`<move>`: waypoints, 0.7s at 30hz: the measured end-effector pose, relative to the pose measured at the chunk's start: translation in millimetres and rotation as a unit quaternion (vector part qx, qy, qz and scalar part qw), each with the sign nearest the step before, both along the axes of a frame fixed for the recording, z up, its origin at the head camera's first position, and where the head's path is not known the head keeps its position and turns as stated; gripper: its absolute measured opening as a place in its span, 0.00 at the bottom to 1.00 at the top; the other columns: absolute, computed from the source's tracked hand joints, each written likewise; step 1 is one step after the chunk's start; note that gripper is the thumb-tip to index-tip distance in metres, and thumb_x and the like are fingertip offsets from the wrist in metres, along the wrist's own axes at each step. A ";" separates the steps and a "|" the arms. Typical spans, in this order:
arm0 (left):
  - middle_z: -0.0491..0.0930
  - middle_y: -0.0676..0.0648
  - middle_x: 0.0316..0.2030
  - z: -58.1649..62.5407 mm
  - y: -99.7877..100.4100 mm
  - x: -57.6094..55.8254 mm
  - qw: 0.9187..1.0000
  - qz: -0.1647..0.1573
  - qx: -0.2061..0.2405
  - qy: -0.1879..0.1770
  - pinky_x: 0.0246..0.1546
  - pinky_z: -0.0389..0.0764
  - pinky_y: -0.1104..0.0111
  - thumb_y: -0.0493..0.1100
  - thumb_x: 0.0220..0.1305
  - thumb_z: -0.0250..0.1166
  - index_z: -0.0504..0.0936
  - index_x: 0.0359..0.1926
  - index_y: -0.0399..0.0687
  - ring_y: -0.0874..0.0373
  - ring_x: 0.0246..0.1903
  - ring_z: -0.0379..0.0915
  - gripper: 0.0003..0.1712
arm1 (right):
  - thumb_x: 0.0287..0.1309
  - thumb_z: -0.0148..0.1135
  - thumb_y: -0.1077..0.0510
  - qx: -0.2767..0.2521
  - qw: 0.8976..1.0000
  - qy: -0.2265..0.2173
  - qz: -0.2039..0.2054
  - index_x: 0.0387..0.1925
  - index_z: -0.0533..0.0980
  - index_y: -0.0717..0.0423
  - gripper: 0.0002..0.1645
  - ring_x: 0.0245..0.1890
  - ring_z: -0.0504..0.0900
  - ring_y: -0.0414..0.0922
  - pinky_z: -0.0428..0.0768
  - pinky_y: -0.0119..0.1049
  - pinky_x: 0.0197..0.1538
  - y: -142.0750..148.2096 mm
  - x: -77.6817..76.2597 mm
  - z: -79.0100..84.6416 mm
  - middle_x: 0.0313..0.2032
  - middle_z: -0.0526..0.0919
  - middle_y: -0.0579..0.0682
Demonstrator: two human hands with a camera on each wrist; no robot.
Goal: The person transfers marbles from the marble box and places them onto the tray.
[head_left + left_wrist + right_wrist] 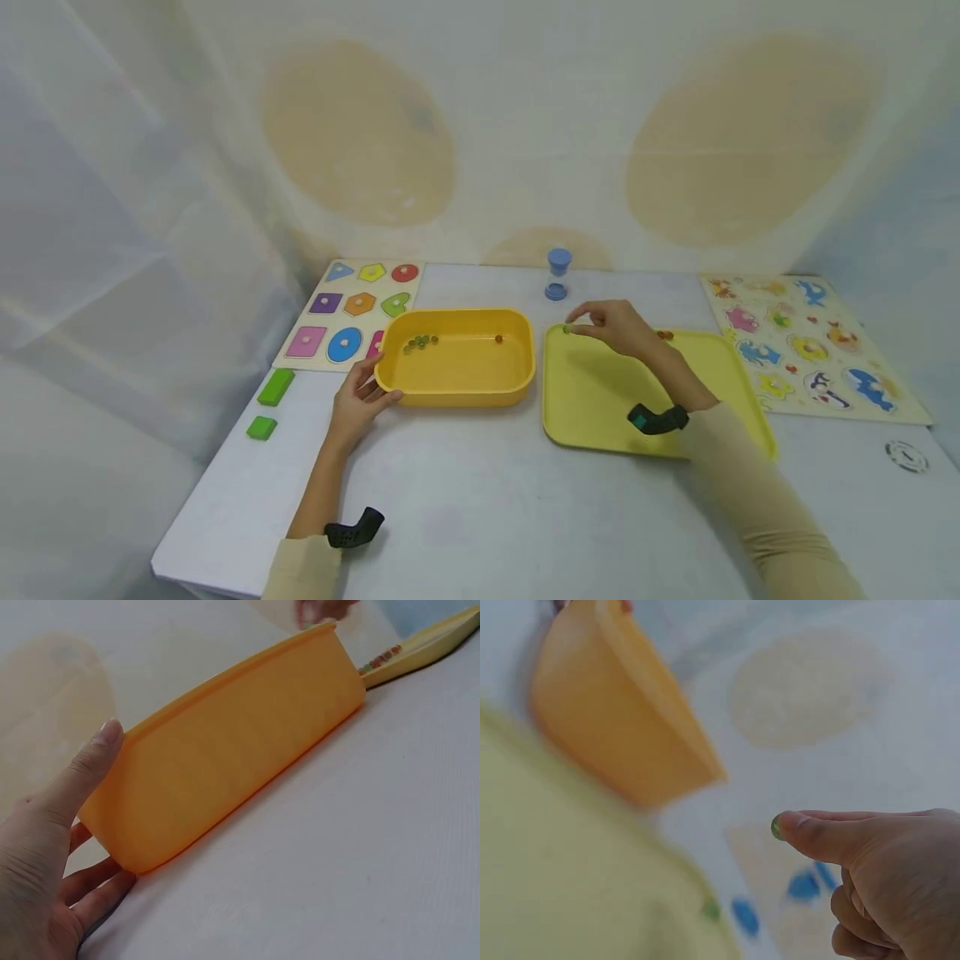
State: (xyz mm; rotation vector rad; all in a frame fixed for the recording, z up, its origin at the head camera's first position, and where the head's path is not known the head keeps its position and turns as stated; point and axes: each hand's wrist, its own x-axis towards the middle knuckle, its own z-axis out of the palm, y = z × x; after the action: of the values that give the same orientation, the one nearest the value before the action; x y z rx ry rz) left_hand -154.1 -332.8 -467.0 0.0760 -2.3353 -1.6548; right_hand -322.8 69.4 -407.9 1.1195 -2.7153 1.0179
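My right hand pinches a small green glass marble between thumb and forefinger, over the far left corner of the pale yellow tray. Its other fingers are curled into the palm. My left hand grips the near left corner of a deep orange-yellow tub, thumb against the front wall and fingers round the side. Inside the tub, several green marbles lie at the left and one amber marble at the right. Reddish marbles sit along the tray's far edge, partly behind my right wrist.
A shape puzzle board lies behind the tub at the left, and an animal puzzle board right of the tray. A blue-capped sand timer stands at the back. Two green blocks lie left; a round black-and-white disc lies right.
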 end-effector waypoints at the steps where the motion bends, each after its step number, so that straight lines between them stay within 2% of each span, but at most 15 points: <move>1: 0.63 0.42 0.61 -2.9 -1.9 -1.5 1.000 0.000 0.002 0.002 0.49 0.74 0.69 0.38 0.50 0.67 0.63 0.61 0.50 0.44 0.57 0.65 0.36 | 0.55 0.59 0.49 0.011 1.000 -0.004 -0.011 0.39 0.79 0.50 0.13 0.11 0.52 0.38 0.55 0.30 0.16 14.1 1.5 -8.3 0.12 0.57 0.44; 6: 0.66 0.48 0.60 -9.5 -5.6 -5.2 1.000 0.016 -0.009 0.011 0.50 0.73 0.71 0.43 0.50 0.68 0.65 0.60 0.56 0.49 0.56 0.67 0.35 | 0.55 0.59 0.51 0.056 0.997 -0.017 -0.045 0.39 0.79 0.54 0.14 0.12 0.50 0.36 0.51 0.29 0.17 63.4 5.8 -45.4 0.11 0.56 0.41; 8: 0.67 0.50 0.59 -9.7 -6.7 -5.5 1.000 0.024 -0.013 0.013 0.49 0.73 0.73 0.45 0.49 0.69 0.66 0.59 0.58 0.50 0.56 0.67 0.35 | 0.55 0.59 0.51 0.059 0.996 -0.022 -0.056 0.39 0.79 0.55 0.14 0.14 0.49 0.36 0.51 0.29 0.18 72.9 6.2 -53.9 0.12 0.55 0.41; 11: 0.67 0.49 0.59 -9.7 -6.9 -5.4 0.999 0.029 -0.013 0.018 0.49 0.74 0.72 0.44 0.49 0.69 0.66 0.59 0.57 0.50 0.55 0.68 0.34 | 0.55 0.59 0.50 0.053 0.996 -0.026 -0.067 0.40 0.78 0.55 0.15 0.15 0.48 0.37 0.50 0.29 0.19 77.6 6.2 -58.2 0.12 0.54 0.41; 16: 0.67 0.50 0.59 -10.5 -5.0 -4.8 0.999 0.034 -0.016 0.018 0.50 0.73 0.71 0.44 0.49 0.69 0.67 0.59 0.59 0.51 0.55 0.67 0.34 | 0.54 0.60 0.50 0.023 0.998 0.018 -0.052 0.44 0.78 0.56 0.19 0.13 0.52 0.37 0.52 0.29 0.17 62.8 8.6 -45.7 0.12 0.60 0.42; 18: 0.67 0.49 0.59 -10.5 -3.7 -4.7 0.999 0.034 -0.016 0.019 0.51 0.73 0.69 0.44 0.49 0.69 0.66 0.59 0.60 0.51 0.56 0.67 0.35 | 0.53 0.61 0.49 0.000 0.999 0.035 -0.038 0.44 0.78 0.55 0.19 0.13 0.53 0.37 0.53 0.29 0.16 48.4 11.5 -34.8 0.12 0.61 0.42; 21: 0.67 0.48 0.60 -9.7 -0.9 -4.5 0.999 0.032 -0.005 0.025 0.52 0.72 0.68 0.43 0.49 0.69 0.66 0.60 0.60 0.50 0.56 0.67 0.35 | 0.52 0.61 0.50 -0.031 0.999 0.036 -0.012 0.43 0.78 0.53 0.18 0.11 0.52 0.37 0.53 0.29 0.15 18.6 16.5 -15.4 0.11 0.57 0.42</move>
State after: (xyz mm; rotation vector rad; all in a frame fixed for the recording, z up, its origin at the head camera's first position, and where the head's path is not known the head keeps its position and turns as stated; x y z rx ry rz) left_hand -158.7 -333.8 -476.7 0.1046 -2.2806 -1.5972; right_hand -306.3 88.0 -423.2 1.0882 -2.6163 1.0290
